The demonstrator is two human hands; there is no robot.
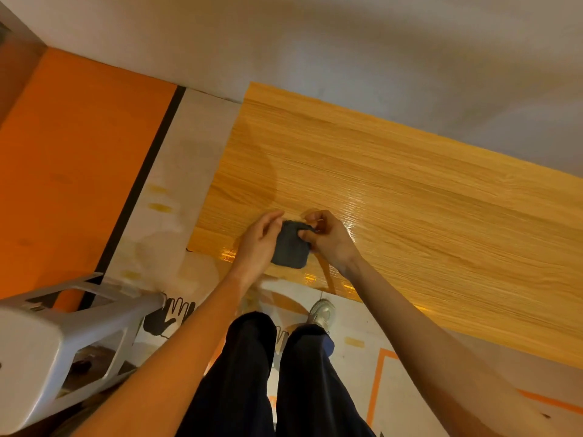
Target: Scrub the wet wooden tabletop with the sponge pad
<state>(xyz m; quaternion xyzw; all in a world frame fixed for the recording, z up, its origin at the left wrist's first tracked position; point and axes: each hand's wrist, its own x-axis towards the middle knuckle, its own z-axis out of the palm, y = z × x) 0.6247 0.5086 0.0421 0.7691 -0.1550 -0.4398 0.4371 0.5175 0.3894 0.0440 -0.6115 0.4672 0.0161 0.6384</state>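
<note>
A dark grey sponge pad is held just above the near left corner of the wooden tabletop. My right hand pinches the pad's upper right edge with curled fingers. On the pad's left side, my left hand holds it with the fingers fairly straight along that edge. The tabletop shines with wet patches near its front edge and to the right of my hands.
A grey plastic stool stands at the lower left beside my legs. A white wall runs along the table's far edge. An orange panel lies to the left. The patterned floor shows below the table edge, with my shoe on it.
</note>
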